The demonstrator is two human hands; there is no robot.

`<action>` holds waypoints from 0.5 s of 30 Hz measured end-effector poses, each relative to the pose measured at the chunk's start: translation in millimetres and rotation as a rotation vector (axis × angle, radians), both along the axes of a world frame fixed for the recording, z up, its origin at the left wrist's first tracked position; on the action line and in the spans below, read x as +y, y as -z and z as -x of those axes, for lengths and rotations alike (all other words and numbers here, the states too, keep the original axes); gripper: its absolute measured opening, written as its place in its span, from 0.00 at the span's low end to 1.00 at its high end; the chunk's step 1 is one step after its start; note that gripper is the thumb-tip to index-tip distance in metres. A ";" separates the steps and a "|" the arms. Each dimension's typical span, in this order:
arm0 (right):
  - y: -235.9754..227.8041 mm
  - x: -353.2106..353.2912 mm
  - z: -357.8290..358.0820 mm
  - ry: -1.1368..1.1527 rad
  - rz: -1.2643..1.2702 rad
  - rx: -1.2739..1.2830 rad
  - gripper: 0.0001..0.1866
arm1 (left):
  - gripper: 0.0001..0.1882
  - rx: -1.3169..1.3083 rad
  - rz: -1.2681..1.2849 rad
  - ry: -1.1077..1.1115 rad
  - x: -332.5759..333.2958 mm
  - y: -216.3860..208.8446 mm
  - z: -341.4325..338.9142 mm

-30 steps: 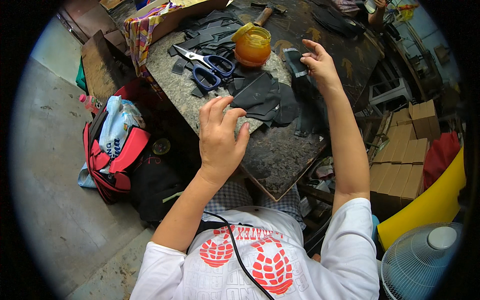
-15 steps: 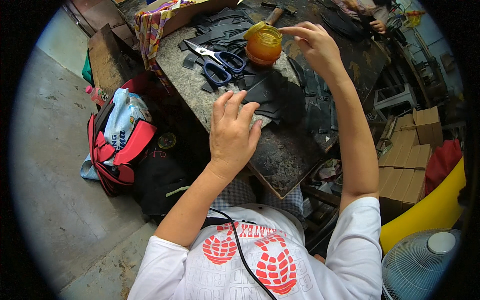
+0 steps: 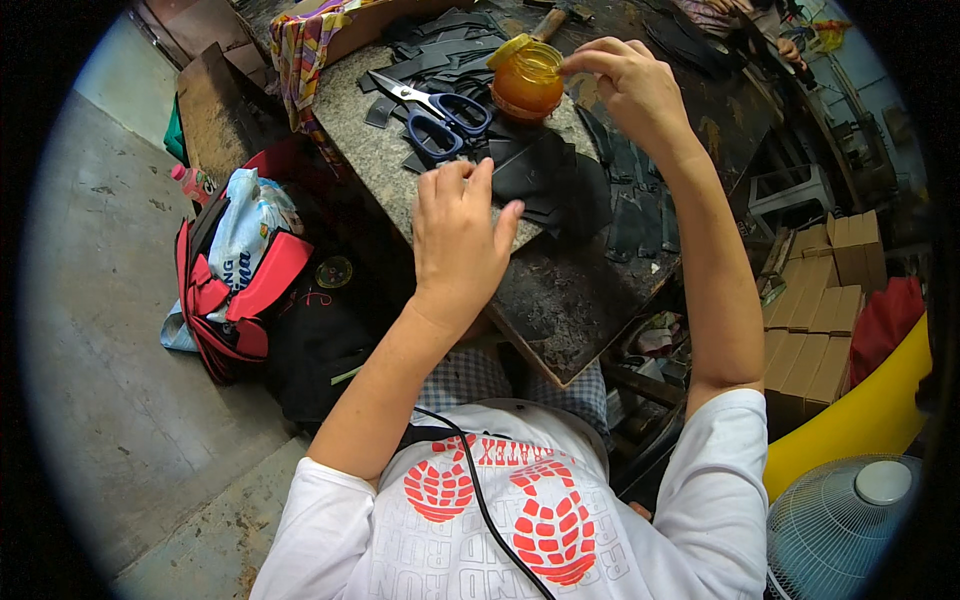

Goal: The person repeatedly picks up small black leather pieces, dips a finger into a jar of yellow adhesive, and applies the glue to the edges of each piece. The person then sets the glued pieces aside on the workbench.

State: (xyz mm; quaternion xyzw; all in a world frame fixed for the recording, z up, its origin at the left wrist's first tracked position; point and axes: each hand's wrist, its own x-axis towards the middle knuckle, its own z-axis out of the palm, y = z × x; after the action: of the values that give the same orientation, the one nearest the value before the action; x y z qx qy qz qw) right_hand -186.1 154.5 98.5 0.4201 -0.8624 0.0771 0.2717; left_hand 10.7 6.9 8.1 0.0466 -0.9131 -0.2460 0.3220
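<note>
My left hand [image 3: 457, 235] rests flat, fingers apart, on a dark leather piece [image 3: 548, 180] at the near part of the stone slab [image 3: 372, 148]. My right hand [image 3: 632, 85] is raised beside an open orange jar [image 3: 527, 80], with thumb and fingertips pinched together near its rim; what they pinch is too small to tell. Blue-handled scissors [image 3: 440, 108] lie left of the jar among several black cut pieces [image 3: 440, 55].
A dark worktable [image 3: 575, 300] carries more black strips [image 3: 640, 205]. A red and black bag [image 3: 245, 290] with a white sack sits on the floor at left. Cardboard boxes [image 3: 820, 310], a yellow object [image 3: 860, 420] and a fan [image 3: 850, 530] are at right.
My right hand moved left from the black strips toward the jar, its fingers now pinched at the rim. My left hand stayed on the leather piece.
</note>
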 end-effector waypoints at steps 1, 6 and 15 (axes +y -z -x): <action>-0.6 3.3 -7.1 0.001 -0.005 -0.024 0.16 | 0.21 -0.015 0.043 -0.029 -1.4 -1.7 4.6; -16.1 33.0 -54.9 -0.250 0.331 -0.136 0.17 | 0.12 0.003 0.137 -0.040 -8.7 -6.4 14.2; 35.8 78.5 -151.2 -0.114 0.698 -0.777 0.29 | 0.07 0.123 0.220 0.445 -2.9 -5.0 -15.9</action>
State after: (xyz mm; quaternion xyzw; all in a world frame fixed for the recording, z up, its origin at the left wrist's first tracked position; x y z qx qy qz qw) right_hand -34.9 233.0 62.8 0.2913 -0.7983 0.5247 0.0507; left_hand 26.5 4.0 13.1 -0.2058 -0.9008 -0.2124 0.3179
